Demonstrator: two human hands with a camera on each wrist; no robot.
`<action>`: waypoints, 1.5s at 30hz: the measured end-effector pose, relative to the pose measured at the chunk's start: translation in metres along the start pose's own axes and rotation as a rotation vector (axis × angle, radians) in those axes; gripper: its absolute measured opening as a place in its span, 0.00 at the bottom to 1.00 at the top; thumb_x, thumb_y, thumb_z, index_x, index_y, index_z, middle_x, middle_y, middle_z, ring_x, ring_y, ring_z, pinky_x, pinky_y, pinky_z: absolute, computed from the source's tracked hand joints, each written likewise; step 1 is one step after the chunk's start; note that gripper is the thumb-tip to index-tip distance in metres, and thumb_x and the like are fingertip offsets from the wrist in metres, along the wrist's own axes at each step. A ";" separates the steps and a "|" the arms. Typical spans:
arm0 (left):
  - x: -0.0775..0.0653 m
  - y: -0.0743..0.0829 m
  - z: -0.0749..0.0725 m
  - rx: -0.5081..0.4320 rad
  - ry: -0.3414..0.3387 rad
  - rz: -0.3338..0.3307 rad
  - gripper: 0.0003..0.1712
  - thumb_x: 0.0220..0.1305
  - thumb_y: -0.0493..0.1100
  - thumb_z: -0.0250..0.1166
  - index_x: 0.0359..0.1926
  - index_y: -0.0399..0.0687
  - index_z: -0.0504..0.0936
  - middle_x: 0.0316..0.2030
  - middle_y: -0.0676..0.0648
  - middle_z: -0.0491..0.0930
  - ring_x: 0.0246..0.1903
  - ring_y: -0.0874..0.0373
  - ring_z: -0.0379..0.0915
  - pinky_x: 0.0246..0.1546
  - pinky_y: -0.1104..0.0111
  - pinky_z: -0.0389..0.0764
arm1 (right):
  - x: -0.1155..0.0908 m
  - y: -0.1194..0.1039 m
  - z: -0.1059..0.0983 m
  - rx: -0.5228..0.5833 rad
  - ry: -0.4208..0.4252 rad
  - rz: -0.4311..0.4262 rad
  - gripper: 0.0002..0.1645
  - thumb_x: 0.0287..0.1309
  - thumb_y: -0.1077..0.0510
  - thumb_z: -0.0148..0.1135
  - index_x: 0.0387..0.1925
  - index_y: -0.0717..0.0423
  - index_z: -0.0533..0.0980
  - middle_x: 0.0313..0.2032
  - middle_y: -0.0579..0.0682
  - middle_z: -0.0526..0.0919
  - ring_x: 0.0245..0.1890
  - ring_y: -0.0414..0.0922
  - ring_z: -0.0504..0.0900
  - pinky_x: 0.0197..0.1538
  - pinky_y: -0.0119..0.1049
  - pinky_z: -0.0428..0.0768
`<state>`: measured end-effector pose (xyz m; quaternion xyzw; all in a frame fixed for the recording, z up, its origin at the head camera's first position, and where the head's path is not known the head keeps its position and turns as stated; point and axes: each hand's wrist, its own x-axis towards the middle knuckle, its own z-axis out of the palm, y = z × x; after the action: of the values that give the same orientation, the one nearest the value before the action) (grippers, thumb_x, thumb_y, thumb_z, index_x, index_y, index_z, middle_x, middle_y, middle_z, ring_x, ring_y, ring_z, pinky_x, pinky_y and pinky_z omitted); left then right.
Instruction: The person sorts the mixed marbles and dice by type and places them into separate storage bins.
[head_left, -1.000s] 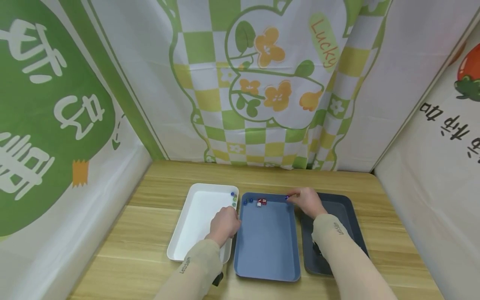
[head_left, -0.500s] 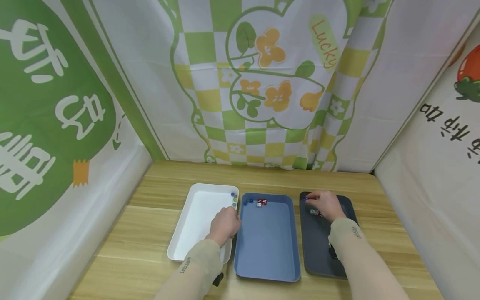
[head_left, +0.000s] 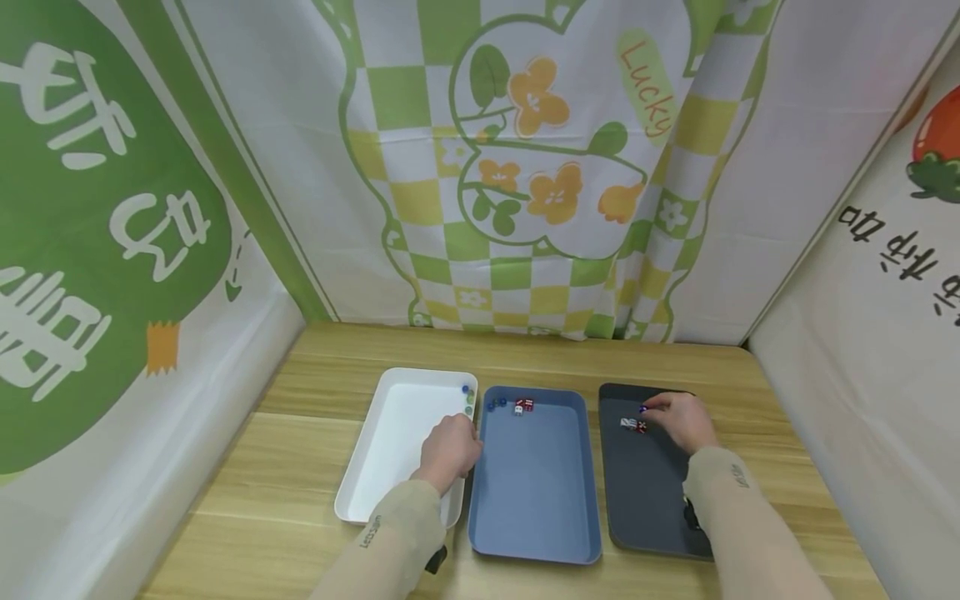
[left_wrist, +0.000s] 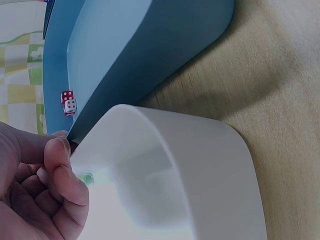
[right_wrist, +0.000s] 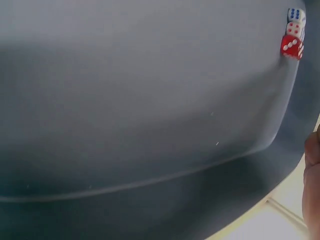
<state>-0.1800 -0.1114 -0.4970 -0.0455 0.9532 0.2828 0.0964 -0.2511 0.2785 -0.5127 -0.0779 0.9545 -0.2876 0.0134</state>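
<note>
In the head view my right hand pinches a small blue marble over the far part of the dark grey tray. White and red dice lie beside it in that tray; the right wrist view shows these dice in a row. My left hand is over the right rim of the white tray. Its fingers are curled with thumb and index together in the left wrist view. A tiny dark reddish spot shows at the fingertips; whether it is held is unclear.
The blue tray stands between the other two, with blue marbles and red and white dice at its far left. Several blue and green marbles lie in the white tray's far right corner. A patterned curtain hangs behind the wooden table.
My right hand has moved right with the marble, from the blue tray's far right corner to over the dark grey tray, uncovering the dice there. My left hand has stayed put.
</note>
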 end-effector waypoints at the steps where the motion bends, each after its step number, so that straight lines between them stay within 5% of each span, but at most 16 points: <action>1: 0.000 0.000 0.000 0.001 0.002 -0.001 0.21 0.62 0.35 0.63 0.12 0.48 0.73 0.10 0.51 0.75 0.11 0.58 0.73 0.16 0.67 0.70 | -0.001 0.002 0.000 0.001 -0.006 0.004 0.15 0.65 0.55 0.67 0.46 0.61 0.86 0.48 0.63 0.87 0.49 0.63 0.83 0.50 0.58 0.80; 45: 0.001 0.001 0.000 0.001 -0.003 -0.006 0.22 0.62 0.35 0.63 0.11 0.47 0.73 0.09 0.50 0.75 0.10 0.58 0.73 0.16 0.67 0.70 | -0.012 0.020 0.004 -0.118 -0.116 0.078 0.13 0.60 0.57 0.71 0.44 0.61 0.86 0.48 0.64 0.86 0.49 0.63 0.83 0.52 0.58 0.79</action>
<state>-0.1809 -0.1108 -0.4971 -0.0478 0.9531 0.2819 0.0988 -0.2420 0.2948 -0.5273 -0.0580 0.9698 -0.2249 0.0750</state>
